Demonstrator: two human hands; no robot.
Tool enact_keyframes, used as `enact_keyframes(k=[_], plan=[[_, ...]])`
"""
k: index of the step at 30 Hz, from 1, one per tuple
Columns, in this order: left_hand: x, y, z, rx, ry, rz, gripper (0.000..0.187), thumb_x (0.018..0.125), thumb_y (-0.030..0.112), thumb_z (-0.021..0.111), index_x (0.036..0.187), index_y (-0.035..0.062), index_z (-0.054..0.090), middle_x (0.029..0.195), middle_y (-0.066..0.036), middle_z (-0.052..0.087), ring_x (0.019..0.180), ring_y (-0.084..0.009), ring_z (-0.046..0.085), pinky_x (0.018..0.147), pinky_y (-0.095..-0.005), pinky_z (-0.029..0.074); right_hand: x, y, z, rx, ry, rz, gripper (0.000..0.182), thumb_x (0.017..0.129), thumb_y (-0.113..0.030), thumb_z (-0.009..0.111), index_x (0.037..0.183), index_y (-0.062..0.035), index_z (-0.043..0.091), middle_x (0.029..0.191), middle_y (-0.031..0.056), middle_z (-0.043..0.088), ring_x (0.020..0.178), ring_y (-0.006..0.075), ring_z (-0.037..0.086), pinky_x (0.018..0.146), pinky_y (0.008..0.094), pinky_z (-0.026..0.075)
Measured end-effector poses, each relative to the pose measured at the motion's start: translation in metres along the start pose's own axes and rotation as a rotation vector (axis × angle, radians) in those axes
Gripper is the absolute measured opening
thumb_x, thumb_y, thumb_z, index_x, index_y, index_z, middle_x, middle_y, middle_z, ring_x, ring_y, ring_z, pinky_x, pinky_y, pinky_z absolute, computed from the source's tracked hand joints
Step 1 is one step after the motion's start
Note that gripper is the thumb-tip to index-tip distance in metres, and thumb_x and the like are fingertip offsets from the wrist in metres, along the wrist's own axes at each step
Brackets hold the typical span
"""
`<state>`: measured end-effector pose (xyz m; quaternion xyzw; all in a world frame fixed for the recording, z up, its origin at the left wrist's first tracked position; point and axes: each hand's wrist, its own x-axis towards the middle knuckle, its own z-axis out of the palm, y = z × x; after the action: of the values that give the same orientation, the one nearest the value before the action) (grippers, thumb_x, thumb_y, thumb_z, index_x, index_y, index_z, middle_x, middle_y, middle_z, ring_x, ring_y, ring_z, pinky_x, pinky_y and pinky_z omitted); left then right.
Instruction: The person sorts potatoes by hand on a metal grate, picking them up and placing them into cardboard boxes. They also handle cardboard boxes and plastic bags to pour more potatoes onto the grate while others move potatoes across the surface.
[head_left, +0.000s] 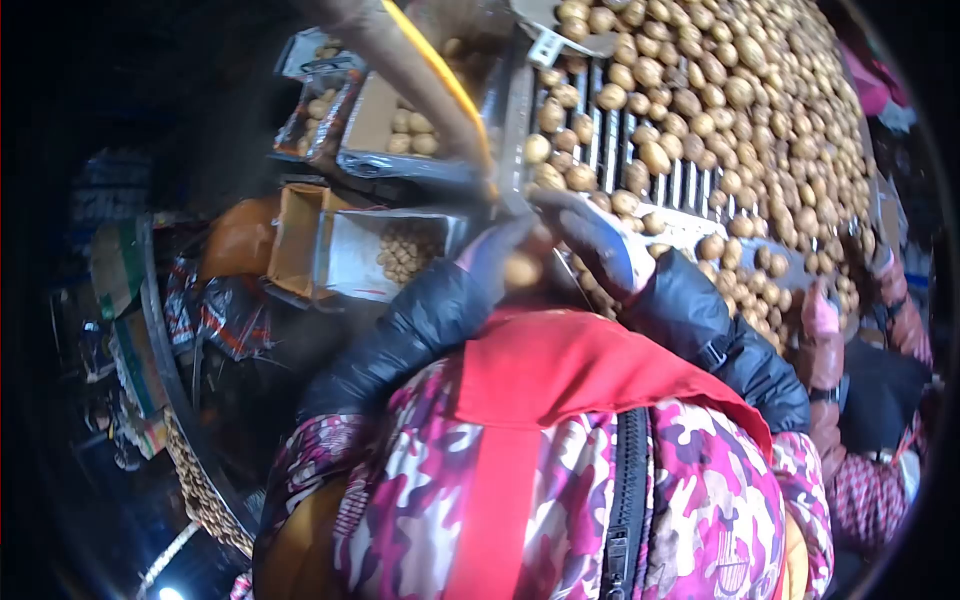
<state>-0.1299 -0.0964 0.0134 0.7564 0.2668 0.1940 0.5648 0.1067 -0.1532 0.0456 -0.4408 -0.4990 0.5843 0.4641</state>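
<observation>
Both hands wear pale, soiled gloves and come together at the near-left edge of a slatted sorting table (590, 135). My left hand (493, 252) is blurred and curves in from the left. Opposite it, my right hand (597, 240) bends its fingers inward. Potatoes (522, 268) are cupped between the two hands, blurred and partly covered by them. Loose potatoes (740, 90) lie heaped over the slats beyond and to the right of my right hand.
Left of my hands stand a white-lined box (350, 250) with small potatoes and another box (370, 125) with larger ones. A brown post with a yellow cable (440, 70) rises close by. At the right, another person's gloved hand (820, 310) is over the potatoes.
</observation>
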Motion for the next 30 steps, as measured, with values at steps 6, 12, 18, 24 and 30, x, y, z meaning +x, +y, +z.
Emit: enact_keyframes(k=[6,12,18,24,30], plan=[[-0.008,0.022,-0.045,-0.852,0.241,-0.577,0.047,0.108,0.048,0.053,0.123,0.0046,0.063,0.098,-0.011,0.07,0.078,-0.0226,0.071,0.063,-0.0338,0.061,-0.083,0.012,-0.037,-0.174,0.162,0.164,0.041,0.105,-0.029,0.061,0.141,-0.0072,0.063,0.138,0.015,0.064,0.13,0.0282,0.06,0.109,0.0434,0.047],[0.036,-0.036,-0.189,-1.118,0.68,-0.495,0.031,0.109,0.031,0.056,0.128,0.0096,0.068,0.112,-0.009,0.074,0.09,-0.0245,0.073,0.083,-0.0383,0.063,-0.142,0.027,-0.028,-0.986,0.029,-0.086,0.044,0.094,-0.023,0.069,0.137,-0.0135,0.064,0.145,0.0158,0.058,0.142,0.0366,0.047,0.115,0.0562,0.038],[0.027,-0.005,-0.084,-0.058,-0.012,-0.58,0.036,0.106,0.025,0.063,0.133,0.0022,0.068,0.109,-0.011,0.076,0.086,-0.0176,0.073,0.078,-0.0302,0.059,-0.14,0.031,-0.08,-1.408,0.286,0.168,0.061,0.088,-0.028,0.072,0.147,-0.0239,0.057,0.16,0.0137,0.046,0.155,0.0364,0.034,0.125,0.0624,0.022],[0.096,0.023,0.014,0.915,-0.274,0.193,0.05,0.088,0.024,0.08,0.135,0.0146,0.064,0.127,-0.018,0.063,0.116,-0.0384,0.064,0.097,-0.0474,0.055,-0.19,0.034,-0.105,-1.598,0.798,0.335,0.05,0.094,-0.032,0.067,0.142,-0.0206,0.061,0.161,0.0108,0.046,0.15,0.0367,0.039,0.122,0.0602,0.027],[0.158,-0.009,0.06,0.973,-0.344,0.145,0.067,0.085,0.022,0.079,0.147,0.0224,0.055,0.142,-0.02,0.054,0.129,-0.0436,0.056,0.105,-0.0502,0.051,-0.254,0.071,-0.028,-1.129,0.932,0.386,0.063,0.096,-0.031,0.068,0.153,-0.0122,0.051,0.161,0.0242,0.041,0.144,0.0458,0.044,0.12,0.0561,0.035]])
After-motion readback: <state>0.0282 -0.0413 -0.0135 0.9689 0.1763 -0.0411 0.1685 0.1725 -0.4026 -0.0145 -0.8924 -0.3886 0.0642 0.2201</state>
